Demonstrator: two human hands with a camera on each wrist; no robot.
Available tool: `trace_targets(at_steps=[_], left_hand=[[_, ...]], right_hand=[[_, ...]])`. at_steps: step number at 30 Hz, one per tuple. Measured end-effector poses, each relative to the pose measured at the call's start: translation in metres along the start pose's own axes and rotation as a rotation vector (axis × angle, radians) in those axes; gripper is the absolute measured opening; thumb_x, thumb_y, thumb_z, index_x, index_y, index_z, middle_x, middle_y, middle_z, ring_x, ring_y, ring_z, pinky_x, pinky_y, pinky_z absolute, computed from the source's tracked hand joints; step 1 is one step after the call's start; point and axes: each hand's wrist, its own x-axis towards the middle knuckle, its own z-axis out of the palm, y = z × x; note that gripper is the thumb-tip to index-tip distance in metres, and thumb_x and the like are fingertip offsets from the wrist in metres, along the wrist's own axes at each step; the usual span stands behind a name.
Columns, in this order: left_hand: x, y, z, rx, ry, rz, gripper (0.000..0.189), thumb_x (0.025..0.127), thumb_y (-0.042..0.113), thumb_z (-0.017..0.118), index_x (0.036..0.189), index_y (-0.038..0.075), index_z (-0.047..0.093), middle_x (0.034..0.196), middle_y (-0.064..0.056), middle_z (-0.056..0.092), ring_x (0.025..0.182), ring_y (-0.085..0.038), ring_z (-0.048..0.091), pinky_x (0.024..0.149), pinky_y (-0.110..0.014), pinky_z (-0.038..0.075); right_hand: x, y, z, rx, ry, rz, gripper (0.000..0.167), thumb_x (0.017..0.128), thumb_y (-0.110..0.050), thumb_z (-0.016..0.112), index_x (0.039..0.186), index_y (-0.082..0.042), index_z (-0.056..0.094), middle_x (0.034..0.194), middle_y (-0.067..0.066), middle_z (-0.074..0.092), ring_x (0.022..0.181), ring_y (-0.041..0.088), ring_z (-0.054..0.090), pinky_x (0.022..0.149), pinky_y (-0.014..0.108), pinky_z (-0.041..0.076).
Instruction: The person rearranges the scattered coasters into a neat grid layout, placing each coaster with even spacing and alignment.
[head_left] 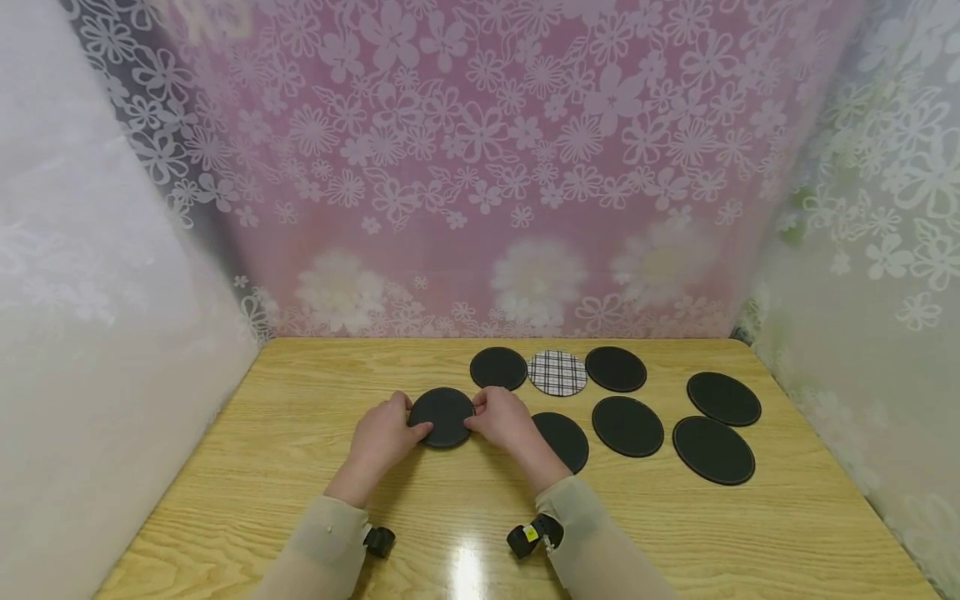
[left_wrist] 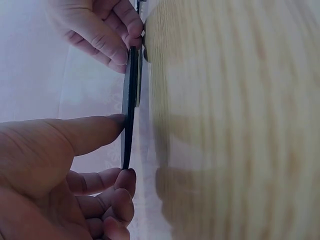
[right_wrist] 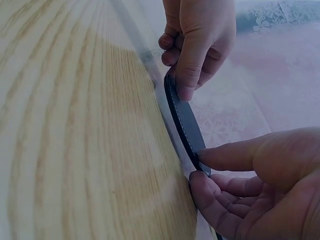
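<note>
Pale sleeves (head_left: 318,542) and black wrist-worn devices (head_left: 381,542) frame the foreground as a person's left hand (head_left: 381,433) and right hand (head_left: 504,418) hold a round black disc (head_left: 442,417) between them just above a wood-grain table (head_left: 442,508). The left thumb lies on the disc's upper face, fingertips curled at its rim; the right thumb and fingers pinch the opposite edge, nearly closed together. Beyond the right wrist, partly covered by it, lies one dark round (head_left: 566,442), with two more in a line to its right and another just behind the last. Farther back, a plaid round (head_left: 557,372) sits between two black ones, before a pink flower-patterned backdrop (head_left: 480,167).
</note>
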Motion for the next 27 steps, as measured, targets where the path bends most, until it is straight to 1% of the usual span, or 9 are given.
trace_targets(at_steps=[8, 13, 21, 27], left_hand=[[0.0008, 0.0012, 0.0002, 0.031, -0.003, 0.018, 0.049, 0.097, 0.034, 0.089, 0.117, -0.005, 0.068, 0.098, -0.018, 0.076, 0.086, -0.033, 0.074, 0.077, -0.05, 0.06], [0.0007, 0.0026, -0.0002, 0.045, -0.004, 0.024, 0.046, 0.096, 0.034, 0.09, 0.113, -0.003, 0.068, 0.093, -0.015, 0.074, 0.08, -0.031, 0.073, 0.074, -0.048, 0.06], [-0.0011, 0.0023, -0.0017, 0.054, -0.003, 0.045, 0.044, 0.095, 0.033, 0.091, 0.105, -0.002, 0.067, 0.087, -0.013, 0.071, 0.076, -0.03, 0.071, 0.072, -0.048, 0.059], [-0.0013, 0.0007, -0.0006, 0.062, -0.012, 0.045, 0.043, 0.095, 0.034, 0.09, 0.105, -0.002, 0.068, 0.088, -0.012, 0.072, 0.078, -0.029, 0.071, 0.073, -0.047, 0.059]], right_hand=[[0.0001, -0.0009, -0.0007, -0.066, -0.007, -0.02, 0.027, 0.096, -0.014, 0.088, 0.116, -0.001, 0.076, 0.099, 0.004, 0.069, 0.095, 0.024, 0.067, 0.096, 0.047, 0.056], [0.0001, -0.0007, -0.0007, -0.07, -0.009, -0.012, 0.027, 0.095, -0.014, 0.089, 0.116, -0.002, 0.077, 0.099, 0.004, 0.069, 0.095, 0.024, 0.067, 0.096, 0.047, 0.056], [0.0016, 0.0001, 0.001, -0.079, -0.014, -0.015, 0.026, 0.095, -0.013, 0.089, 0.116, -0.002, 0.078, 0.098, 0.003, 0.071, 0.094, 0.023, 0.068, 0.095, 0.046, 0.056], [0.0006, -0.0008, 0.0016, -0.09, -0.021, -0.019, 0.025, 0.095, -0.013, 0.089, 0.114, -0.002, 0.078, 0.097, 0.003, 0.073, 0.091, 0.021, 0.068, 0.093, 0.045, 0.057]])
